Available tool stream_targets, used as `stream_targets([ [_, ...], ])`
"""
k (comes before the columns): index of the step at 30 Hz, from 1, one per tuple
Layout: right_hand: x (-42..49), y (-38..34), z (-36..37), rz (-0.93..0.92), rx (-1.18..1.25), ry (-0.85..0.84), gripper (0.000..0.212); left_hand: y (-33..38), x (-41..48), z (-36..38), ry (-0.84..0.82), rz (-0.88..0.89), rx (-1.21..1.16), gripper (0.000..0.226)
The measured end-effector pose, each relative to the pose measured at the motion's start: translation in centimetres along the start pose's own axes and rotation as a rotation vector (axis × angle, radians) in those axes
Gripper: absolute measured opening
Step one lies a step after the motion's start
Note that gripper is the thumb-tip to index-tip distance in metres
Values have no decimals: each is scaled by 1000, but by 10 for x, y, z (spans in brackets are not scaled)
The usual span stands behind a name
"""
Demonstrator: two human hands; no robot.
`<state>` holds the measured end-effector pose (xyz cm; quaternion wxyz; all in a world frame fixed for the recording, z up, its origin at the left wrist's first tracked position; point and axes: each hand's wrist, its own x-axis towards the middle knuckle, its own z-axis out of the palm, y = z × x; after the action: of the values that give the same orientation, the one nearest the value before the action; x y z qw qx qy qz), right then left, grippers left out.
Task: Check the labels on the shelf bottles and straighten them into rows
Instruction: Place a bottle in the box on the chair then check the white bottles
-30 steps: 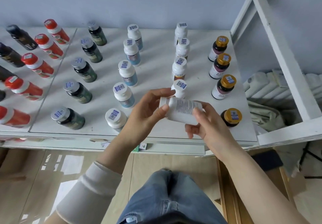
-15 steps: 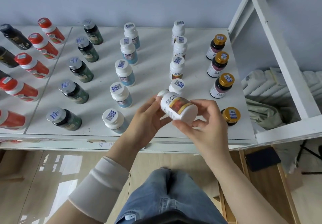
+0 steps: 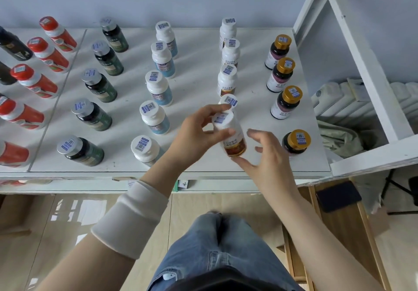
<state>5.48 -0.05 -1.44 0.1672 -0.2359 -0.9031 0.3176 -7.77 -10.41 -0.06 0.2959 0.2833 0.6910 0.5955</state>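
The white bottle point(image 3: 230, 135) is judged light, rigid and smooth-sided, so a slip is likely unless it is pinched at the cap or around the shoulder; it is held upright at the near end of the white-capped row, just at 6 o'clock of the next white bottle point(image 3: 229, 100), over the shelf point(image 3: 199, 100). It is pinched near the cap by the left hand point(image 3: 196, 132), while the right hand point(image 3: 267, 157) is spread at 4 o'clock, with only the thumb near the base. Half a second earlier it was tilted on its side and gripped by both hands above the shelf edge; now it has been turned upright and brought toward its row.
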Motion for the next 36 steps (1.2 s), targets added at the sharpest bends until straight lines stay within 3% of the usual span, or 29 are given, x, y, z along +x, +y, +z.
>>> stream_targets([
  [8, 35, 3, -30, -32, -412, -163, 50, -34, 1, 8, -80, 184, 415, 44],
  [16, 56, 2, -33, -30, -555, -246, 50, -51, 3, 12, -104, 233, 495, 46],
  [20, 63, 5, -36, -40, -556, -251, 50, -46, 2, 11, -124, 252, 534, 59],
  [25, 81, 10, -40, -26, -497, -283, 50, -16, 36, 2, 111, 369, 610, 53],
  [31, 102, 20, -35, -48, -369, -350, 46, -21, 83, 10, 4, 55, 868, 49],
  [34, 107, 29, -29, 42, -112, -330, 49, -13, 83, 1, 151, 23, 679, 36],
  [36, 110, 28, -27, 229, 230, -370, 50, -4, 77, -4, 200, -10, 345, 29],
])
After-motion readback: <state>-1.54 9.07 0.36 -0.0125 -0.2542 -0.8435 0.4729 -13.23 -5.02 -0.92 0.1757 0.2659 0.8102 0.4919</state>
